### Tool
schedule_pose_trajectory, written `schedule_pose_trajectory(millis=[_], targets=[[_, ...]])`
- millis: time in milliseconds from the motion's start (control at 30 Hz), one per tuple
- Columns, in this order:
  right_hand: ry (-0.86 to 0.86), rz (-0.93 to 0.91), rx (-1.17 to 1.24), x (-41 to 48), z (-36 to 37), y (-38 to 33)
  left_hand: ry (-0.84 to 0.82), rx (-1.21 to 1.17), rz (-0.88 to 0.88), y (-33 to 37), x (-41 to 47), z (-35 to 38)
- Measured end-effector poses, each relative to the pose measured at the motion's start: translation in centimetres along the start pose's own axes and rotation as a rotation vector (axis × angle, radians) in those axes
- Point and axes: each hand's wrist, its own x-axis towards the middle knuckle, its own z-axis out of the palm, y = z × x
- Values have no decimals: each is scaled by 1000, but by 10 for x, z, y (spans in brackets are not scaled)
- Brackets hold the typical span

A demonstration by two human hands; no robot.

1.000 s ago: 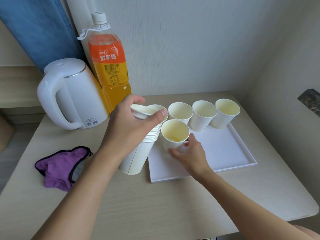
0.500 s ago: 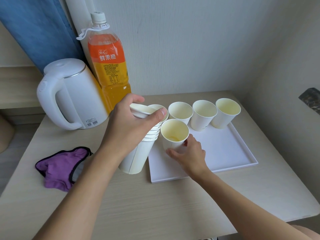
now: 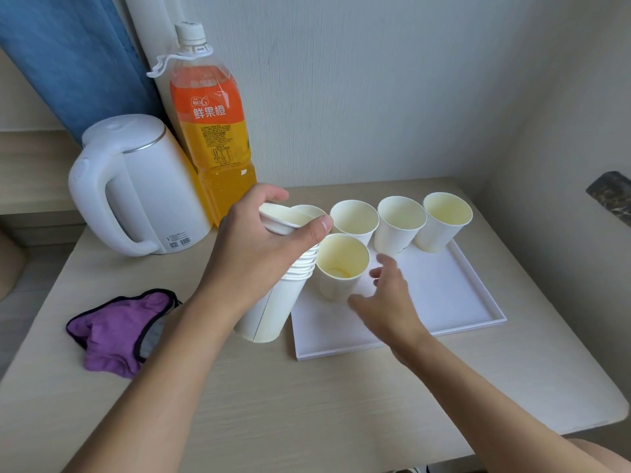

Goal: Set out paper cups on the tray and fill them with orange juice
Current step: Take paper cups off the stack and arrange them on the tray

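Item: cup (image 3: pixel 342 268), frame centre, on tray (image 3: pixel 444 302). Our right hand (image 3: pixel 386 295) spread, apart; left hand (image 3: pixel 269 247) clamped on stack (image 3: pixel 273 302) (peel the top cup gently).

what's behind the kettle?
Behind the kettle, toward the wall, stands the capped orange juice bottle; the kettle covers its lower left side. A blue curtain hangs further back.

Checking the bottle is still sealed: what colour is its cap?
White; the cap shows clearly in the head view.
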Motion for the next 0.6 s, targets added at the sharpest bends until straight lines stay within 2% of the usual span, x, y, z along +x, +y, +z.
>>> schedule_pose_trajectory(millis=[67,133,200,300,600], targets=[[155,-84,182,-14,-20,-14,-21,26,13,2,-2,0],[203,-232,370,-29,-37,-33,-37,70,38,5,-7,2],[34,-349,482,-42,-45,-51,-48,136,104,10,-16,6],[-225,-364,492,-47,-36,-58,-94,224,158,12,-26,15],[-294,-387,535,-42,-34,-60,-67,314,227,14,-32,15]])
